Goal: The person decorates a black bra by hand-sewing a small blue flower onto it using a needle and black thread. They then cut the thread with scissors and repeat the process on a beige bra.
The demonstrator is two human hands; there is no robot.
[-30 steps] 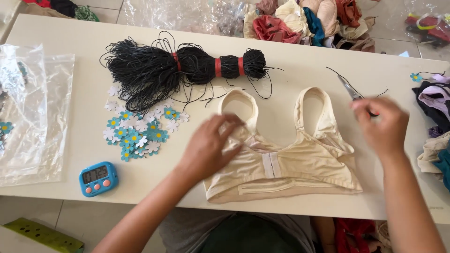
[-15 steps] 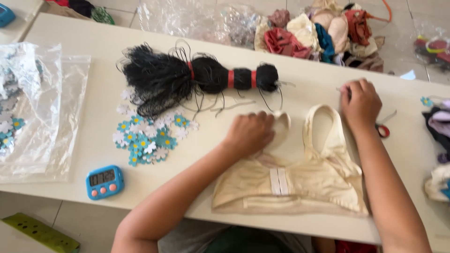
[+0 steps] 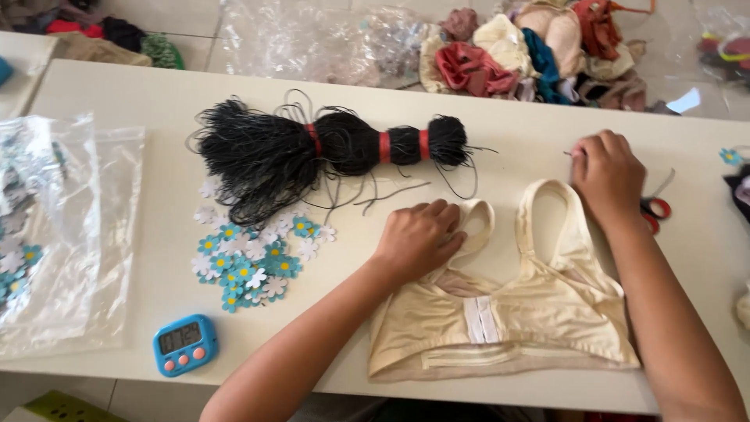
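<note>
Pale tabletop [image 3: 117, 101]: left hand [image 3: 418, 238] curled, pressing beige fabric bra [image 3: 500, 328] strap; right hand [image 3: 609, 176] fingers pinched near red-handled scissors [image 3: 656, 205], contents unclear. Next: trimming, probably.

Laid flat by the near edge of the white table [image 3: 156, 94], right of centre: a beige fabric bra top [image 3: 508, 312], straps toward the far edge. Resting on its left strap, the left hand [image 3: 418, 238]; just beyond its right strap, the right hand [image 3: 609, 176], beside red-handled scissors [image 3: 656, 207]. Behind the left hand, mid-table: a black cord bundle with red bands [image 3: 328, 148]. In front of the bundle's left end, a scatter of blue and white paper flowers [image 3: 254, 262]. Near the front edge, left of the top: a small blue digital timer [image 3: 185, 345]. Along the left edge: clear plastic bags [image 3: 70, 234]. Beyond the far edge, a heap of mixed garments [image 3: 531, 51].
</note>
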